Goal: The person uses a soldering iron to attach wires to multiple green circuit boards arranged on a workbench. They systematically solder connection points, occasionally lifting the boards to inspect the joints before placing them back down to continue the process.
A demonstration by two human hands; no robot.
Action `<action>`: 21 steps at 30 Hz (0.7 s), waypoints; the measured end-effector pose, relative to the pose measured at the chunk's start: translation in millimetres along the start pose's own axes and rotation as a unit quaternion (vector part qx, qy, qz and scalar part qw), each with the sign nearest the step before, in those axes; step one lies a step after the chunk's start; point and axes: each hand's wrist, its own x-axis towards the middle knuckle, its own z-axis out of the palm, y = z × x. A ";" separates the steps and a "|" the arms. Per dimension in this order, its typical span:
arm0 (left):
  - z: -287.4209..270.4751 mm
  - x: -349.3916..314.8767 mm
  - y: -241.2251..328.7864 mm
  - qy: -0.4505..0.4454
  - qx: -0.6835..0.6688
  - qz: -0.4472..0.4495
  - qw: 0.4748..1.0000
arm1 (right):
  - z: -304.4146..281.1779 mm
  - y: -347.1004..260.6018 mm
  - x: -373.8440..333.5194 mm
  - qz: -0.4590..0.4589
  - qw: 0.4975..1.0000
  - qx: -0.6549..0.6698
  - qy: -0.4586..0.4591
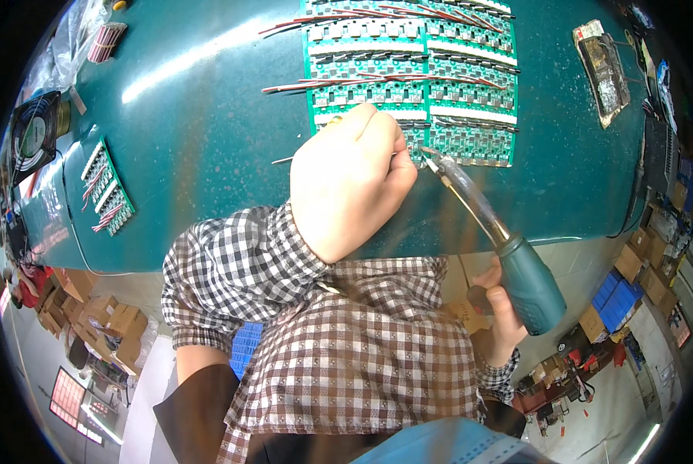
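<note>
A green panel of small circuit boards [470,143] lies at the far middle of the table, with rows of white strips and bundles of red and black wires [393,78] across it. My left hand [354,182] is closed in a pinch over the panel's near edge. It seems to hold a thin wire [282,161], whose end sticks out left of the hand; the rest is mostly hidden. In my right hand [505,313] is a soldering iron [533,286] with a dark green handle. Its tip meets the panel's near edge, close beside my left fingertips.
The green table [207,155] also bears a smaller circuit board panel [108,185] and a black fan [35,135] at left. A bundle of wires [107,42] lies far left. A worn, stained block [601,73] sits far right, and cardboard boxes [114,325] stand beyond the table.
</note>
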 end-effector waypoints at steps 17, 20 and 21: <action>-1.9 0.6 2.4 -0.001 0.013 -0.003 1.000 | 1.0 -11.1 10.3 0.011 0.991 0.119 0.068; -1.7 0.4 3.1 -0.004 0.015 -0.006 1.000 | -0.9 -11.4 13.7 0.008 0.990 0.121 0.078; -1.9 0.7 3.9 -0.007 0.014 -0.006 1.000 | -0.7 -10.6 14.5 0.006 0.988 0.125 0.088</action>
